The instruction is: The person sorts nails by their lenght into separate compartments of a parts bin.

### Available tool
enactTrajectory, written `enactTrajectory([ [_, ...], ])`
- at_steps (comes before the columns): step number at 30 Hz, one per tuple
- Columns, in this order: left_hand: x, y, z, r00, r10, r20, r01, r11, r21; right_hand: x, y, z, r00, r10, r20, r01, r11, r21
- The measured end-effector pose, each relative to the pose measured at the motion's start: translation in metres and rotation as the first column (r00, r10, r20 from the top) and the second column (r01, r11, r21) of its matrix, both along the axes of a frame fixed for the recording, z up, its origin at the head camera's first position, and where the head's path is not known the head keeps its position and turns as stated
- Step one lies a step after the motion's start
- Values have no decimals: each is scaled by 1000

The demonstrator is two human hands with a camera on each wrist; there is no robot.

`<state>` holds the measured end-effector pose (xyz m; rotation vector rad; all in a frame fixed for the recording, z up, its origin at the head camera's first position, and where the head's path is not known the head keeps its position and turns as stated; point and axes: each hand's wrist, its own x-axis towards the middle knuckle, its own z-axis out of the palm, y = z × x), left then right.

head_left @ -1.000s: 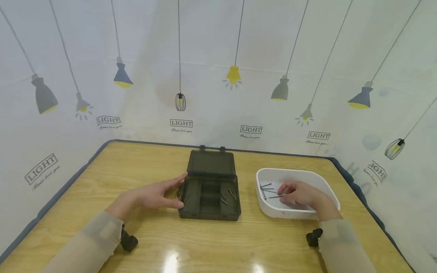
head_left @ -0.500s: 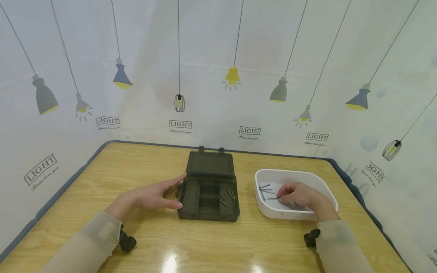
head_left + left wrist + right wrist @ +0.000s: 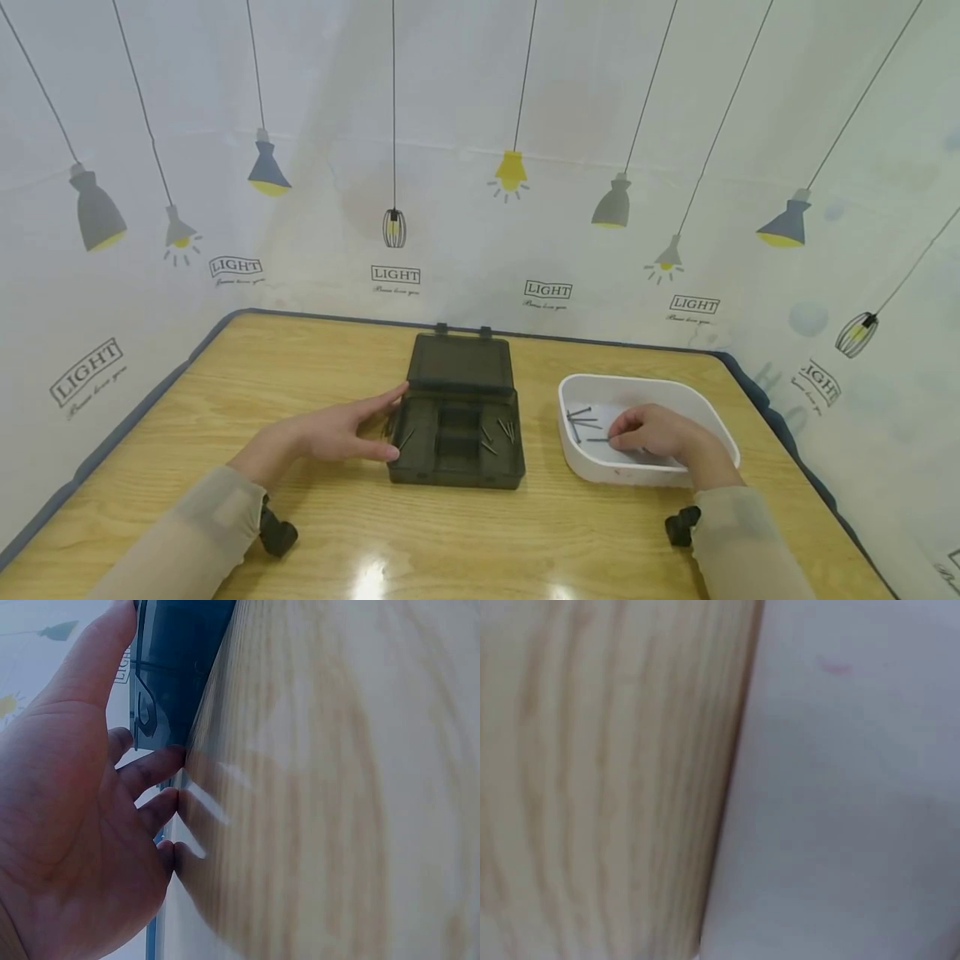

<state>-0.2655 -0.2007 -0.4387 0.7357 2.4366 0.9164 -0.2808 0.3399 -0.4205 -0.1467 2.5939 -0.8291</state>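
A dark see-through plastic box (image 3: 456,478) stands with its lid (image 3: 460,360) folded back. Several nails (image 3: 507,430) lie in its right part and one slim nail (image 3: 406,440) in its left part. My left hand (image 3: 322,433) rests against the box's left side, thumb and forefinger spread along it. In the left wrist view the thumb reaches the box (image 3: 169,675), while the other fingers touch the table. Inside the white tray (image 3: 648,382), my right hand (image 3: 660,431) pinches the end of a nail (image 3: 597,440). Its fingertips partly hide that nail.
More loose nails (image 3: 581,418) lie at the tray's left end. The wooden table (image 3: 465,533) ends at a patterned curtain (image 3: 465,225) behind and at both sides. Only the tray's outer wall (image 3: 840,787) and the tabletop show in the right wrist view.
My right hand's fingertips have come together on the nail, which they were spread around a second ago. The left hand stays against the box; the view shifts slightly.
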Motion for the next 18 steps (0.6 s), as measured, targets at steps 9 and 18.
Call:
enactTrajectory([
  [9, -1, -2, 0, 1000, -3, -7, 3, 1000, 5, -3, 2, -2, 1000, 8, -20, -8, 1000, 7],
  [18, -3, -3, -4, 1000, -4, -4, 4, 1000, 5, -3, 5, 1, 997, -48, -58, 44, 997, -70],
])
